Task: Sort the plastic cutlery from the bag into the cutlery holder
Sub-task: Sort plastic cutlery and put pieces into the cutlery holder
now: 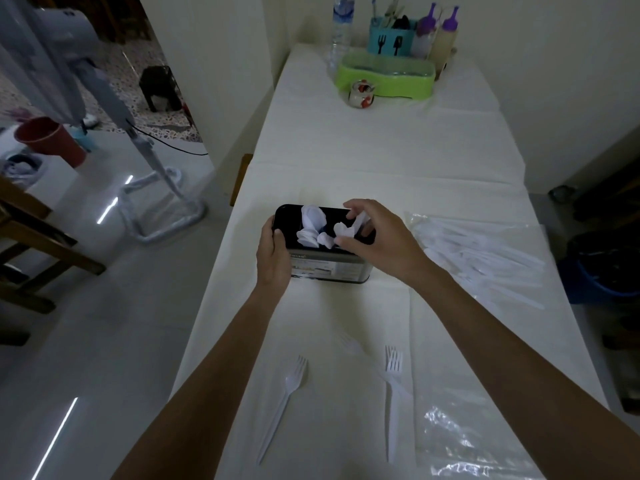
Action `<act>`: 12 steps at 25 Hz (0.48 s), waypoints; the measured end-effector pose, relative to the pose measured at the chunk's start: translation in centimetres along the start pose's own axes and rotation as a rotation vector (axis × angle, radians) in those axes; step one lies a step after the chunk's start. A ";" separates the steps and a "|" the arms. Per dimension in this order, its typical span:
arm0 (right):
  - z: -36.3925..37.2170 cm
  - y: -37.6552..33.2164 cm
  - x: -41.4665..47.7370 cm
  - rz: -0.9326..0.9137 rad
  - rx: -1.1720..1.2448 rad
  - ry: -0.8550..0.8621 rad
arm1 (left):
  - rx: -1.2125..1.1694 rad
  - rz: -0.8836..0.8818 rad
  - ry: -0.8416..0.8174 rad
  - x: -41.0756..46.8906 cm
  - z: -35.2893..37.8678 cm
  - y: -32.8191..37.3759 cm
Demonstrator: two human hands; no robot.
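So the left hand (pixel 275 249) is wrapped round the left end of the black holder (pixel 329 270), steadying it on the table (pixel 381 161). The right hand (pixel 375 237) is over the right half, pinching a white utensil (pixel 360 220) between thumb and fingers. I can't tell which kind it is from here.

If it were me, I'd keep that left grip firm so the holder doesn't tip. I'd feed the piece in handle-first and straight down, next to its own kind rather than on top of the pile, and only let go once it's seated.

The holder has a bunch of spoons (pixel 310 226) standing bowl-up on the left, and more white pieces in the middle-right that I can't make out. The clear bag (pixel 485 252) just to the right looks pretty full of cutlery, so there's plenty to go. Three forks (pixel 289 389) are lying loose on the near side of the table.

At the far end a blue caddy (pixel 389 43) has utensils sticking out, with a green tray (pixel 388 79) in front of it whose contents aren't clear.
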State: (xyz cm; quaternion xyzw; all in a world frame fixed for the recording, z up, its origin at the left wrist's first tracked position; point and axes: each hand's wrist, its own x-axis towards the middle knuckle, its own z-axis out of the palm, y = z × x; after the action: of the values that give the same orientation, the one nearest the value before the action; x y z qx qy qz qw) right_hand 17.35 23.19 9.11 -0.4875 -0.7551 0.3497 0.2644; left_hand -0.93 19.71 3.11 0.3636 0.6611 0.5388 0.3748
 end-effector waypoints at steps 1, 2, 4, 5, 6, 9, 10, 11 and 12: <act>-0.2 0.0 -0.8 -0.010 0.021 -0.039 | -0.002 0.000 0.002 -0.1 0.0 0.1; -0.3 0.1 -1.5 -0.014 0.019 -0.093 | -0.005 -0.002 0.006 -0.2 0.0 0.1; 0.1 0.5 -1.9 -0.021 -0.029 -0.163 | -0.013 -0.005 0.015 -0.3 0.1 0.2; 0.4 0.6 -1.6 -0.025 -0.050 -0.158 | -0.012 -0.008 0.016 -0.3 0.2 0.2; 0.7 0.5 -1.1 -0.030 -0.073 -0.141 | -0.005 -0.011 0.017 -0.3 0.2 0.2; 1.5 -0.3 0.6 -0.063 -0.159 -0.117 | 0.009 -0.024 0.007 -0.2 0.0 0.2; 1.7 -0.5 1.0 -0.084 -0.184 -0.112 | 0.012 -0.023 0.002 -0.2 0.0 0.2; 1.8 -0.5 1.5 -0.100 -0.202 -0.104 | 0.011 -0.021 0.000 -0.2 0.0 0.2; 1.8 -0.4 1.9 -0.110 -0.210 -0.093 | 0.006 -0.022 0.002 -0.2 0.0 0.2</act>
State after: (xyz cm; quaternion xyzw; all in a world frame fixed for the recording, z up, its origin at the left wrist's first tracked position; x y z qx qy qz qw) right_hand 15.04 24.28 8.40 -0.4537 -0.8245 0.2760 0.1955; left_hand -0.79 19.62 3.35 0.3569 0.6672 0.5328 0.3790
